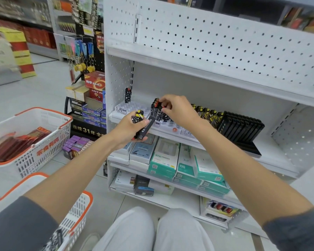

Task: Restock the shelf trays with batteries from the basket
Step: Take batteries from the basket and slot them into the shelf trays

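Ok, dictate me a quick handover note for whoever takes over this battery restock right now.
Left hand grips a bunch of batteries and a black bar, in front of the shelf edge.
Right hand pinches the tops of the standing batteries in the white tray.
Done: that cluster is slotted; a lone battery stands at the tray's back left.
Left: the tray's left slots are open; seat the held bunch. The near basket holds patterned items, too blurred to name.
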A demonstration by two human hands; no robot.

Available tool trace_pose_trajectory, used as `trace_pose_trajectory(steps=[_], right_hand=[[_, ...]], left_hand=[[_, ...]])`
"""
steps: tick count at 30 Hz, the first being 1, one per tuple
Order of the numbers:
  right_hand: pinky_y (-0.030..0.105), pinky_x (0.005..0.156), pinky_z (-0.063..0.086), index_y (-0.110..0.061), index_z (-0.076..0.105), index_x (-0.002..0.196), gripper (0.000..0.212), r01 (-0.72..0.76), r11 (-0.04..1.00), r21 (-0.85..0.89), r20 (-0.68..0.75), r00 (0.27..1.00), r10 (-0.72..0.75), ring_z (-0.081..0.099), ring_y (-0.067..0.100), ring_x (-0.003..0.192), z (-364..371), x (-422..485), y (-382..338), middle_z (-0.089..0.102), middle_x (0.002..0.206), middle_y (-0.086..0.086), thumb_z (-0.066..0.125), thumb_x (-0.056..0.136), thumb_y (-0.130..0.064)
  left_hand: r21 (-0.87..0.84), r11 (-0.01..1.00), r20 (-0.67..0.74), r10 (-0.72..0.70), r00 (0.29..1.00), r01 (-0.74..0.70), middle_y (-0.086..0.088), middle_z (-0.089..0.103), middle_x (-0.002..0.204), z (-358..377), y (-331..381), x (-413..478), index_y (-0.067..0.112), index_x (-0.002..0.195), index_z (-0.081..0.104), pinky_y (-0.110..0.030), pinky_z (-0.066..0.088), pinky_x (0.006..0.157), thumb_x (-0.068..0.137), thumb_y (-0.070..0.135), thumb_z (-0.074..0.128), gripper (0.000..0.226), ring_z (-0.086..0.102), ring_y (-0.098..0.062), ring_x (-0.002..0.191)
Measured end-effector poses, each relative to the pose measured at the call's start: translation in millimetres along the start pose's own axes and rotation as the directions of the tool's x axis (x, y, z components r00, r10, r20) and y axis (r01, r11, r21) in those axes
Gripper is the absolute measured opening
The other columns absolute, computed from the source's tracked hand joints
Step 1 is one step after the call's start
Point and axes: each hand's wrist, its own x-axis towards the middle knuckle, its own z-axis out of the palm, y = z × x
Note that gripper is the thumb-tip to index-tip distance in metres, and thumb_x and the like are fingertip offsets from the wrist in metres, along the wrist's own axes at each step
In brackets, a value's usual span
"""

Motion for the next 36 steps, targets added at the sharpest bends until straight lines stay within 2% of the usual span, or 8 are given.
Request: trace_pose_trajectory(steps=[8, 12, 15, 18, 24, 26, 29, 36], right_hand=[[0.036, 0.086, 0.047, -0.014, 0.070, 0.115, 0.028, 0.044, 0.992, -0.118, -0.008, 0.999, -0.045, 0.053, 0.022, 0.107, -1.4, -2.6, 2.5, 0.061, 0.113, 0.006, 0.055, 0.093, -0.006], [0.024, 0.075, 0.048, -0.017, 0.072, 0.106, 0.027, -0.028, 0.982, 0.189, -0.147, 0.988, 0.056, 0.056, 0.010, 0.077, -8.6, -21.3, -4.2, 0.069, 0.097, 0.001, 0.056, 0.087, -0.005], [0.029, 0.063, 0.054, -0.021, 0.071, 0.099, 0.017, -0.133, 0.888, 0.439, -0.039, 0.985, 0.166, 0.059, 0.006, 0.067, -12.8, -41.5, -12.2, 0.071, 0.086, -0.003, 0.073, 0.082, -0.024], [0.033, 0.068, 0.056, -0.015, 0.058, 0.100, 0.039, -0.185, 0.839, 0.512, 0.049, 0.981, 0.187, 0.063, 0.011, 0.067, -19.2, -56.6, -15.1, 0.072, 0.082, 0.001, 0.083, 0.073, -0.029], [0.047, 0.077, 0.056, -0.008, 0.061, 0.095, 0.016, -0.230, 0.781, 0.581, 0.029, 0.964, 0.263, 0.066, 0.022, 0.070, -49.6, -85.7, 17.3, 0.065, 0.077, 0.009, 0.066, 0.084, 0.002], [0.041, 0.077, 0.058, -0.014, 0.067, 0.090, 0.017, -0.265, 0.780, 0.568, 0.010, 0.949, 0.315, 0.069, 0.015, 0.069, -63.6, -98.1, 35.9, 0.069, 0.085, 0.009, 0.060, 0.087, 0.001], [0.031, 0.076, 0.057, -0.020, 0.071, 0.085, 0.025, -0.267, 0.766, 0.585, -0.050, 0.930, 0.363, 0.066, 0.010, 0.063, -82.2, -118.8, 59.4, 0.070, 0.089, 0.007, 0.057, 0.091, -0.001], [0.024, 0.076, 0.056, -0.010, 0.064, 0.110, 0.030, -0.268, 0.645, 0.716, -0.081, 0.886, 0.457, 0.066, 0.014, 0.071, -106.2, -158.3, 103.0, 0.070, 0.094, 0.008, 0.070, 0.083, 0.002]], left_hand=[[-0.073, 0.997, -0.037, 0.004, 0.999, -0.006, -0.011, 0.058, 0.100, -2.7, 2.5, -4.3, 0.010, 0.101, 0.050, -0.053, 0.059, 0.078, 0.096, 0.014, 0.059, 0.010, 0.064, -0.026, 0.084], [-0.039, 0.997, -0.156, 0.061, 0.986, -0.068, -0.010, 0.067, 0.096, 0.6, 7.4, -3.8, 0.016, 0.098, 0.053, -0.046, 0.056, 0.088, 0.095, 0.022, 0.063, 0.012, 0.066, -0.033, 0.098], [0.000, 0.990, -0.253, 0.136, 0.958, -0.141, -0.012, 0.067, 0.093, 16.5, 14.7, -2.8, 0.018, 0.096, 0.053, -0.035, 0.057, 0.075, 0.094, 0.024, 0.064, 0.013, 0.066, -0.026, 0.087], [0.034, 0.981, -0.299, 0.193, 0.935, -0.192, -0.003, 0.062, 0.083, 44.3, 21.4, -1.5, 0.021, 0.087, 0.052, -0.033, 0.051, 0.068, 0.093, 0.023, 0.065, 0.014, 0.059, -0.019, 0.076], [0.145, 0.963, -0.166, 0.250, 0.954, -0.227, -0.006, 0.066, 0.095, 94.4, 29.0, -5.7, 0.017, 0.096, 0.053, -0.030, 0.057, 0.063, 0.096, 0.018, 0.060, 0.007, 0.069, -0.011, 0.073], [0.203, 0.951, -0.083, 0.252, 0.964, -0.231, -0.005, 0.065, 0.104, 107.3, 28.1, -8.6, 0.011, 0.105, 0.053, -0.039, 0.056, 0.072, 0.097, 0.016, 0.060, 0.012, 0.071, -0.009, 0.074], [0.278, 0.936, 0.030, 0.215, 0.976, -0.215, 0.008, 0.065, 0.098, 131.4, 25.8, -15.9, 0.012, 0.119, 0.055, -0.015, 0.051, 0.062, 0.096, 0.018, 0.060, 0.024, 0.066, 0.006, 0.062], [0.237, 0.954, 0.167, 0.143, 0.976, -0.180, -0.018, 0.068, 0.101, 197.9, 16.6, -19.6, 0.021, 0.128, 0.036, -0.006, 0.042, 0.047, 0.100, 0.016, 0.054, 0.034, 0.065, -0.001, 0.057]])
